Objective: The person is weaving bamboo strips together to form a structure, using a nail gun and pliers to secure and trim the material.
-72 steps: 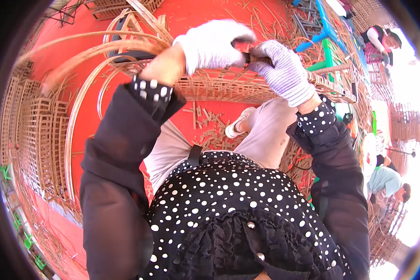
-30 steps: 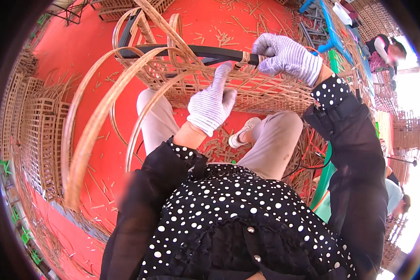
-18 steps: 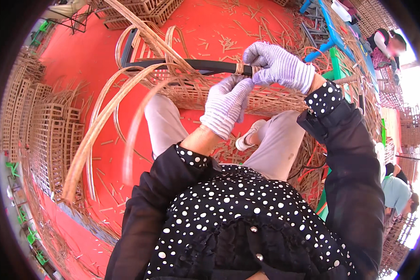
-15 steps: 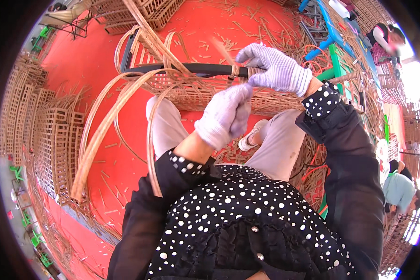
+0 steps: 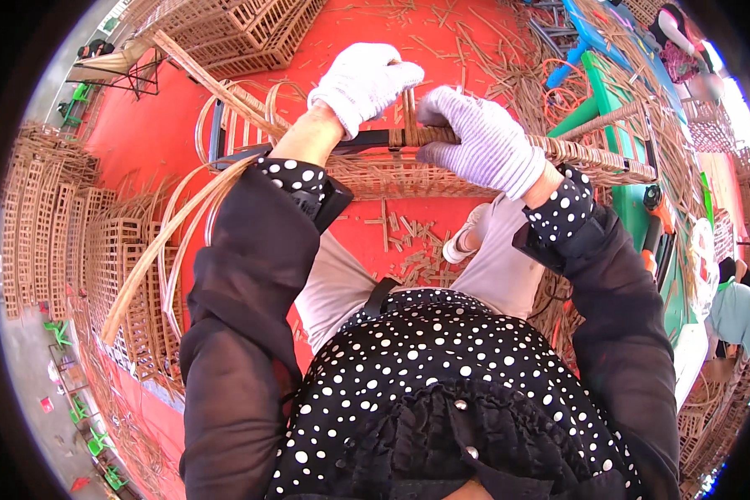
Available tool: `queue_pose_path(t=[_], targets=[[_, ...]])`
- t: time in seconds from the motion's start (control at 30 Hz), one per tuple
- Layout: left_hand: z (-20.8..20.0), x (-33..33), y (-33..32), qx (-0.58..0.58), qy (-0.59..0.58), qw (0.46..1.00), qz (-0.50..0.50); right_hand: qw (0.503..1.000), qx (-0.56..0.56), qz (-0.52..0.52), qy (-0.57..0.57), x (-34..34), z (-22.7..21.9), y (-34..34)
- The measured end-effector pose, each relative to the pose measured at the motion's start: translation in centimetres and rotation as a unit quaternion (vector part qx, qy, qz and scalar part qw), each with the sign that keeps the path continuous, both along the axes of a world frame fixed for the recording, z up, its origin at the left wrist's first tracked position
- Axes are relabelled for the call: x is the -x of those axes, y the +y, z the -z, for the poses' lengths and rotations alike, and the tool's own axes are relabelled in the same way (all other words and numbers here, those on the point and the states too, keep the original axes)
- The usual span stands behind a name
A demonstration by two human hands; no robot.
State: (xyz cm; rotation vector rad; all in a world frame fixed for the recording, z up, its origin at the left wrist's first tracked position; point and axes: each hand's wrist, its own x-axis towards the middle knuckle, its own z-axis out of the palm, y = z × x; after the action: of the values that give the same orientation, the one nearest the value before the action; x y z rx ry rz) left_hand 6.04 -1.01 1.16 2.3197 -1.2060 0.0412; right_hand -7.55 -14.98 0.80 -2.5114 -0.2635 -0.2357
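A long black rail (image 5: 367, 139) of a woven rattan frame crosses in front of me, above my knees. Brown rattan wrapping (image 5: 587, 155) covers its right part. My right hand (image 5: 485, 143), in a pale striped glove, is closed around the rail at the wrapped stretch. My gloved left hand (image 5: 365, 82) is raised above the rail, fingers curled together. A flat rattan strip (image 5: 408, 117) rises from the wrapping to the left hand's fingertips; the pinch itself is partly hidden. Loose long rattan strips (image 5: 162, 250) arch out from the frame's left end, beside my left forearm.
Stacked woven rattan panels (image 5: 37, 217) stand at the left, and more woven pieces (image 5: 250, 37) at the back. Rattan offcuts litter the red floor (image 5: 350, 229). Blue (image 5: 587, 42) and green metal frames (image 5: 602, 108) stand at the right, with an orange-and-black tool (image 5: 658, 221). Two other people are farther right.
My left hand has moved up and away from its place below the rail, drawing the strip upward. My right hand has shifted slightly down and curled around the rail.
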Motion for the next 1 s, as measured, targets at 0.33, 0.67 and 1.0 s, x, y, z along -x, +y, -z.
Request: queue_pose_path(t=[0.33, 0.67, 1.0], targets=[[0.2, 3.9, 1.6, 0.269, -0.159, 0.943, -0.118, 0.998, -0.054, -0.007, 0.043, -2.0, 0.2, 0.2], [7.5, 10.6, 4.6, 0.099, -0.102, 0.982, -0.122, 0.954, -0.215, -0.071, 0.199, -4.1, -0.7, -1.1], [11.2, 11.9, 4.2, 0.260, 0.040, 0.958, -0.111, 0.909, -0.210, -0.062, 0.355, -5.3, -2.0, -0.9]])
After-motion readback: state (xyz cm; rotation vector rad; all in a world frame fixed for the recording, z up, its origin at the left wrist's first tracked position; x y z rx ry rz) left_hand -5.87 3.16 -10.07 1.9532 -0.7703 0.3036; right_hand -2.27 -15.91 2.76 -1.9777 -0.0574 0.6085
